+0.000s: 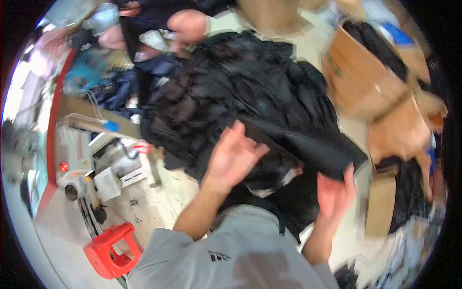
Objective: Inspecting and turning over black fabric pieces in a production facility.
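Cardboard box (358,82), dark cloth (378,47) inside, right hand (333,195) pinching black fabric (313,145), left hand (232,156) at its edge (grip too blurred to tell)

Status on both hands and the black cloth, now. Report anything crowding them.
Left hand at black cloth's left end, grip blurred. Right hand at its right end. Heaped black garments beneath.
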`<state>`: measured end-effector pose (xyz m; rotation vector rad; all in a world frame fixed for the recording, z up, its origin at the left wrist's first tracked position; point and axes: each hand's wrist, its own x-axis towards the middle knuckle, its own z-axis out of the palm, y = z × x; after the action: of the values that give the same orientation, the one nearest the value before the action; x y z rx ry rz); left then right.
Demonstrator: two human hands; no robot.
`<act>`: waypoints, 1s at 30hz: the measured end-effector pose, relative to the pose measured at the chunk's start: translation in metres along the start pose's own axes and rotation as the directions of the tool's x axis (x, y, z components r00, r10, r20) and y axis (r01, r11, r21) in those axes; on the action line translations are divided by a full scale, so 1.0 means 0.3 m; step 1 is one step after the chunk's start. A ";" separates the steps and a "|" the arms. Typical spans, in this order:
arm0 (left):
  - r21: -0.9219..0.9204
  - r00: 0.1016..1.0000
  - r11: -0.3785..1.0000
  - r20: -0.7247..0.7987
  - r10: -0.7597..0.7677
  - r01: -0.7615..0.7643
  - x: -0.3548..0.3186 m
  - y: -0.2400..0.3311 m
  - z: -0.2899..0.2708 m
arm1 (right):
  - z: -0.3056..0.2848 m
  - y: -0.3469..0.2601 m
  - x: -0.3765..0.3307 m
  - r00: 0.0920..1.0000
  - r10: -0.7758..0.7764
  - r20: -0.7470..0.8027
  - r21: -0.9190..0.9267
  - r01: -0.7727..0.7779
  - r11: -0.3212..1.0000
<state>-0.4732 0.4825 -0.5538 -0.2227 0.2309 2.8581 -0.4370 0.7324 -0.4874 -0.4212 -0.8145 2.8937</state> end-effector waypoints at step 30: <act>0.171 0.889 0.945 0.326 -0.322 0.280 0.306 -0.221 0.153 | -0.136 -0.349 0.167 0.947 -0.195 0.256 0.105 0.173 0.979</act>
<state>-0.5486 0.5768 -0.5338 0.2546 0.2667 2.5056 -0.4701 0.8505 -0.4775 0.0531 -0.7207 2.8284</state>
